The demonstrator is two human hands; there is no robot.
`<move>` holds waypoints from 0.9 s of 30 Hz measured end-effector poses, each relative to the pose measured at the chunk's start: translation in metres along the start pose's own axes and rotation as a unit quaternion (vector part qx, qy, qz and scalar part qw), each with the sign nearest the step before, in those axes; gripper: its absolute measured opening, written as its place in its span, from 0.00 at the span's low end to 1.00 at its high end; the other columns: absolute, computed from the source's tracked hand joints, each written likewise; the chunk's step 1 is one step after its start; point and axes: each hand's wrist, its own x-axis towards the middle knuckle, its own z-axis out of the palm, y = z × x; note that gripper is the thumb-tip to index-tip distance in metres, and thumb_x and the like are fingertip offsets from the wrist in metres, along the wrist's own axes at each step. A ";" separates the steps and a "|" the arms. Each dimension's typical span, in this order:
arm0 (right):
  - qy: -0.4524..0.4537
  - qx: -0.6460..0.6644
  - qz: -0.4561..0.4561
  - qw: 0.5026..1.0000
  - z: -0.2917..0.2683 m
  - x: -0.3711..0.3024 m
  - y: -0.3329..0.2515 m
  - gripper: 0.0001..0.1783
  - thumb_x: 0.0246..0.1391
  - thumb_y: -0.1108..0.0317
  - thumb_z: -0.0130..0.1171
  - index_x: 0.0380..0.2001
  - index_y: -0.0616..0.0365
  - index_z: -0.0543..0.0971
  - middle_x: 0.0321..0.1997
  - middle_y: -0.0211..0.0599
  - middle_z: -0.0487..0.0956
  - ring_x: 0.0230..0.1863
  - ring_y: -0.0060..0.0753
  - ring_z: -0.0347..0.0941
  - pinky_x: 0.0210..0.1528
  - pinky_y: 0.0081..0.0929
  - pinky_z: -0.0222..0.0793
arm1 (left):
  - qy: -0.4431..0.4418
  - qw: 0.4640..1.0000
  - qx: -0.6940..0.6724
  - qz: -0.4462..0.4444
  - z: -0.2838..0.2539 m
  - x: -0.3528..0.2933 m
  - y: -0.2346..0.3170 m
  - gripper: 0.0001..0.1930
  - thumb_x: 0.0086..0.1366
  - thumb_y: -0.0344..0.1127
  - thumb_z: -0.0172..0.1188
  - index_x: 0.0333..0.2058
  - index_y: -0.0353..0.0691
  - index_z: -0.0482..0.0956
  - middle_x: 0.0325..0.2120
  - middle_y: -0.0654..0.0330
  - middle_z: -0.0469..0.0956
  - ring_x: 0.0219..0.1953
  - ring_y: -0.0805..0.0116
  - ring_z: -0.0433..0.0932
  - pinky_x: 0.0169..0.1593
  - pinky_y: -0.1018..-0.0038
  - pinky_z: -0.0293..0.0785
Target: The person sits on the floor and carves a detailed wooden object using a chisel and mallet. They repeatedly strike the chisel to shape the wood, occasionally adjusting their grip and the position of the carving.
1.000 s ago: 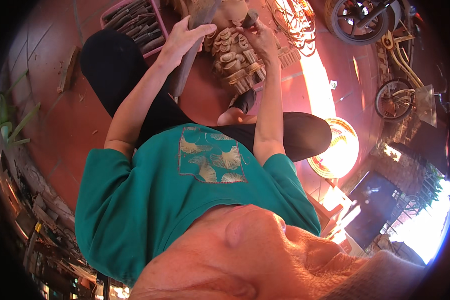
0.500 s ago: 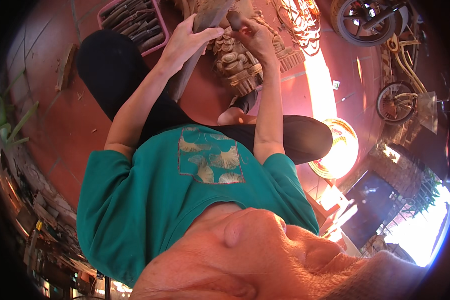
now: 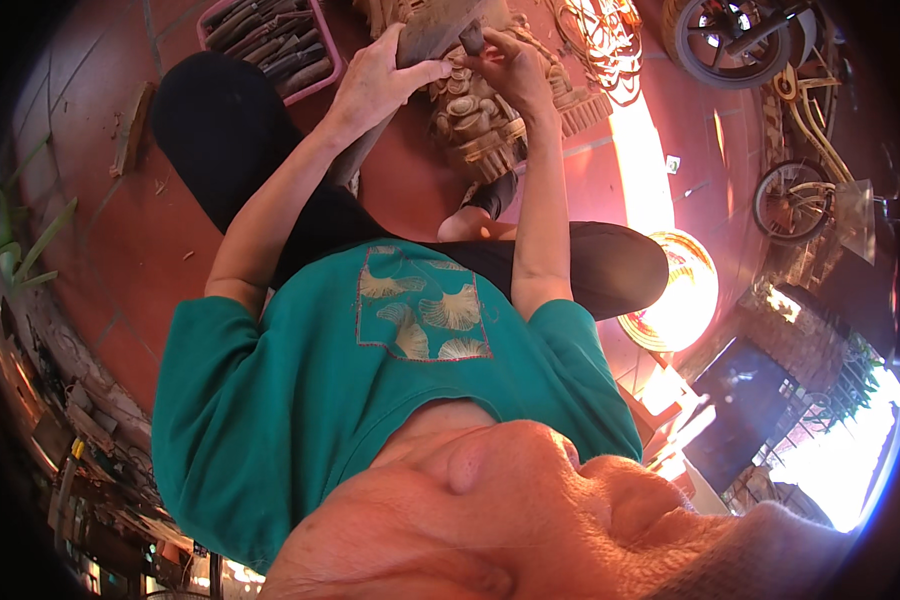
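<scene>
While the left hand (image 3: 368,88) spreads its thumb well apart from the fingers to hold a long board (image 3: 432,35) between them, the right hand (image 3: 518,78) curls thumb and fingers nearly together on a small dark piece (image 3: 472,40), their exact contact hidden. The board slants out ahead of the lap, its far end by the picture's top edge. It looks stiff and fairly heavy, dry rather than slippery, so its long edges seem the surest hold; the dark piece looks hard and light enough for a pinch. Beyond and below the hands stands a carved wooden piece (image 3: 475,130), whose fine relief could chip and which crowds the right side. A pink crate (image 3: 336,64) of tools (image 3: 270,45) sits to the left, a loose coil (image 3: 600,45) lies to the right, and a bare foot (image 3: 462,225) rests close below the carving.
</scene>
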 end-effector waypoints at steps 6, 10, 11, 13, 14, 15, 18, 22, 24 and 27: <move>-0.006 0.006 -0.024 1.000 -0.001 -0.001 -0.004 0.22 0.51 0.56 0.76 0.45 0.52 0.84 0.27 0.34 0.78 0.30 0.28 0.75 0.38 0.31 0.72 | -0.017 0.998 0.060 0.023 0.001 0.000 -0.008 0.31 0.60 0.53 0.70 0.51 0.31 0.76 0.29 0.49 0.83 0.28 0.59 0.84 0.37 0.63 0.79; 0.036 0.007 -0.006 0.999 -0.004 0.000 0.004 0.18 0.53 0.56 0.75 0.43 0.53 0.84 0.30 0.33 0.82 0.32 0.26 0.77 0.38 0.30 0.74 | -0.071 0.996 0.034 -0.031 -0.006 -0.001 0.004 0.30 0.61 0.53 0.70 0.50 0.31 0.77 0.27 0.53 0.82 0.26 0.65 0.82 0.33 0.65 0.78; 0.059 0.014 0.006 0.998 -0.009 -0.001 0.006 0.18 0.54 0.56 0.75 0.43 0.53 0.84 0.31 0.33 0.83 0.33 0.26 0.78 0.38 0.29 0.75 | -0.068 0.997 0.005 -0.034 -0.007 -0.002 0.004 0.30 0.61 0.53 0.70 0.49 0.32 0.77 0.27 0.54 0.81 0.25 0.66 0.81 0.32 0.66 0.78; 0.117 0.039 0.004 0.992 -0.032 -0.002 0.029 0.20 0.54 0.56 0.76 0.42 0.57 0.84 0.34 0.34 0.85 0.33 0.26 0.80 0.38 0.28 0.76 | -0.063 0.996 -0.053 -0.039 -0.006 -0.001 0.000 0.30 0.60 0.54 0.70 0.48 0.32 0.78 0.26 0.57 0.80 0.23 0.70 0.79 0.30 0.67 0.76; 0.146 0.051 0.002 0.988 -0.042 -0.001 0.031 0.21 0.54 0.56 0.76 0.42 0.59 0.84 0.36 0.35 0.86 0.34 0.26 0.81 0.38 0.27 0.77 | -0.051 0.995 -0.077 -0.035 -0.006 0.000 -0.003 0.26 0.61 0.52 0.71 0.46 0.34 0.77 0.25 0.61 0.78 0.22 0.74 0.77 0.29 0.71 0.75; 0.171 0.118 0.016 0.978 -0.050 -0.002 0.032 0.19 0.55 0.58 0.75 0.42 0.61 0.84 0.36 0.35 0.86 0.35 0.26 0.82 0.38 0.26 0.77 | -0.039 0.994 -0.102 -0.032 -0.008 0.001 -0.006 0.23 0.63 0.50 0.71 0.45 0.37 0.77 0.23 0.65 0.76 0.22 0.77 0.76 0.27 0.76 0.73; 0.223 0.208 0.045 0.951 -0.071 -0.009 0.002 0.19 0.55 0.60 0.75 0.40 0.65 0.84 0.35 0.37 0.86 0.34 0.24 0.83 0.38 0.24 0.77 | -0.016 0.989 -0.144 -0.021 -0.011 0.001 -0.005 0.19 0.64 0.47 0.72 0.42 0.40 0.77 0.21 0.70 0.74 0.21 0.82 0.74 0.26 0.80 0.71; 0.207 0.109 0.068 0.970 -0.067 -0.010 0.003 0.22 0.53 0.57 0.77 0.40 0.65 0.84 0.31 0.38 0.86 0.28 0.23 0.80 0.33 0.25 0.76 | -0.006 0.985 -0.170 -0.021 -0.015 0.003 0.004 0.17 0.65 0.47 0.71 0.40 0.42 0.77 0.23 0.70 0.75 0.22 0.82 0.75 0.26 0.80 0.73; 0.179 0.111 0.070 0.975 -0.060 -0.011 0.002 0.18 0.54 0.60 0.76 0.37 0.62 0.82 0.28 0.35 0.85 0.25 0.21 0.78 0.29 0.22 0.74 | -0.007 0.983 -0.182 -0.028 -0.014 0.003 0.001 0.17 0.65 0.47 0.71 0.40 0.42 0.77 0.24 0.70 0.75 0.22 0.83 0.75 0.27 0.80 0.73; 0.193 0.237 0.048 0.951 -0.043 -0.006 0.003 0.15 0.54 0.63 0.76 0.33 0.60 0.80 0.25 0.34 0.84 0.25 0.19 0.77 0.26 0.19 0.71 | -0.012 0.982 -0.184 -0.039 -0.015 0.004 -0.001 0.18 0.65 0.47 0.71 0.40 0.42 0.77 0.25 0.70 0.75 0.22 0.83 0.75 0.27 0.80 0.74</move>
